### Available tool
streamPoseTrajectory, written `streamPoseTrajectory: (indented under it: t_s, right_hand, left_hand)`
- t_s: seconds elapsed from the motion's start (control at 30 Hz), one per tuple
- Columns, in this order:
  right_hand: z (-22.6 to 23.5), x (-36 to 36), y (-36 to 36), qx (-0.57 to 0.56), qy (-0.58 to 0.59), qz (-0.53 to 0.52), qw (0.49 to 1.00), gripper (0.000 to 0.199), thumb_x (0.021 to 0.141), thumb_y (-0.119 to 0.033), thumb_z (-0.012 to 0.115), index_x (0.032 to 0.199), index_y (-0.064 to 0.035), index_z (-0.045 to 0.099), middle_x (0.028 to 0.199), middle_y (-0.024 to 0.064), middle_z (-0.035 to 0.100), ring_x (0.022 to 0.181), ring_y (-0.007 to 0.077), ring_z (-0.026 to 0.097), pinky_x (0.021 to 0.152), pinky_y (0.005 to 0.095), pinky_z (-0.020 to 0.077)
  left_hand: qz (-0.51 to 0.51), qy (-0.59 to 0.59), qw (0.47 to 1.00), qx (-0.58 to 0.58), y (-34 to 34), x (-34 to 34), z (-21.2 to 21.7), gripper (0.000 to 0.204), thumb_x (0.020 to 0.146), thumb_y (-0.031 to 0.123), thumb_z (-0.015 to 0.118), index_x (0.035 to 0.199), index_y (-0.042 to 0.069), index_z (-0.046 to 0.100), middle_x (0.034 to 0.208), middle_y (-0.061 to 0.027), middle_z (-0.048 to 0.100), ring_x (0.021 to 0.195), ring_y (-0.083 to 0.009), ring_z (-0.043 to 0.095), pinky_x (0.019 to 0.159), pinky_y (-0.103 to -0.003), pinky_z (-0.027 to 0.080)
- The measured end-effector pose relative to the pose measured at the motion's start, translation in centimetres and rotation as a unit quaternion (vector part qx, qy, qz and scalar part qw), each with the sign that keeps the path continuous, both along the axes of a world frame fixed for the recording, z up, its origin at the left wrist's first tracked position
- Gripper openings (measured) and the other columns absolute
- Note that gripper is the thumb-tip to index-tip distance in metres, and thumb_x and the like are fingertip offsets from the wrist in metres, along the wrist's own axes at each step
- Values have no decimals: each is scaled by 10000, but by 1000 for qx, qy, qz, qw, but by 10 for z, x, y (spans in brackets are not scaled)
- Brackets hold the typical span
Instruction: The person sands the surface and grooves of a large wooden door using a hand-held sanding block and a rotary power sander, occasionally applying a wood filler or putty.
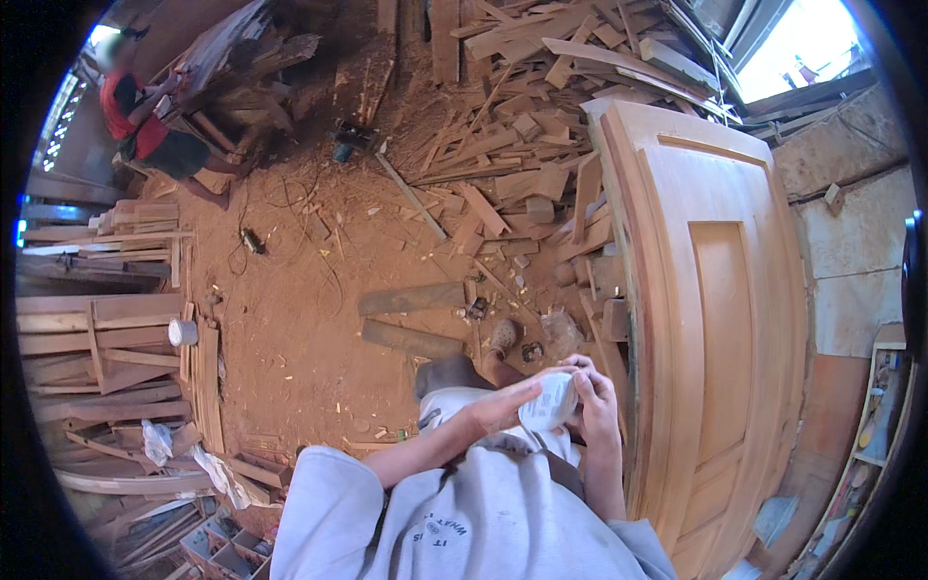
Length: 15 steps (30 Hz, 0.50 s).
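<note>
In front of my lap is a white, rounded container with grey print on its side, possibly a small tub; its exact kind is unclear. My left hand is closed against its near-left side, with the fingers stretching over the top. At its right edge my right hand has bent fingers gripping it, and the fingertips of both hands come close together at the upper rim. Parts of the container are hidden behind the fingers.
A panelled wooden door leans close on my right. Scrap wood is heaped ahead. Two boards lie on the dirt floor near a power tool with a cord. Stacked planks and a white tub stand left. Another person works far left.
</note>
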State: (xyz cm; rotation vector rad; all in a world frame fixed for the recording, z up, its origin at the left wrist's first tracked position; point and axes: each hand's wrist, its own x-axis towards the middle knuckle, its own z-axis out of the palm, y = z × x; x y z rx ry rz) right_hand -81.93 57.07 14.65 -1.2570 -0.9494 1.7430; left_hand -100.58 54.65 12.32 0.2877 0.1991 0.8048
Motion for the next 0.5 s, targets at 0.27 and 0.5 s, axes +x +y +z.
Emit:
streamPoseTrajectory:
  t_s: [0.27,0.5]
  right_hand:
    - [20,-9,89,77,-94,61,991,204,971,-148,608,918,48,625,1150,91,537,928,129,581,710,270,510]
    - [6,-62,151,-83,23,-15,996,219,1017,-182,543,991,17,628,931,30,569,778,84,530,626,262,493]
  left_hand:
    - [-89,194,975,56,93,-21,-13,772,1021,611,108,1410,42,455,1207,-90,636,1098,-213,591,980,-336,441]
    - [-101,238,965,47,151,-65,-18,760,1017,625,130,1359,36,468,1114,-45,595,1013,-160,543,917,-297,434]
